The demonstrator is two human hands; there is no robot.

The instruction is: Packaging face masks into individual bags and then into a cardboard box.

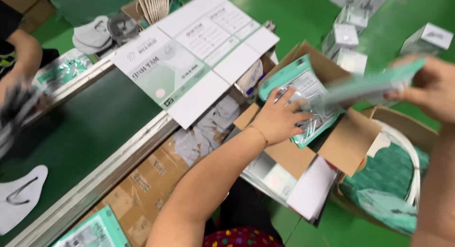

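The left hand [277, 119] lies spread, fingers apart, flat on the teal-edged clear pouches [303, 93] stacked in the open cardboard box [350, 138], pressing rather than gripping. At three o'clock of it, the right hand [433, 88] pinches one more teal pouch [369, 86] between thumb and fingers; it is blurred, its long axis running from nine to three o'clock, its free end toward the box. The box looks partly filled. A flat printed carton [189, 57] lies at eleven o'clock.
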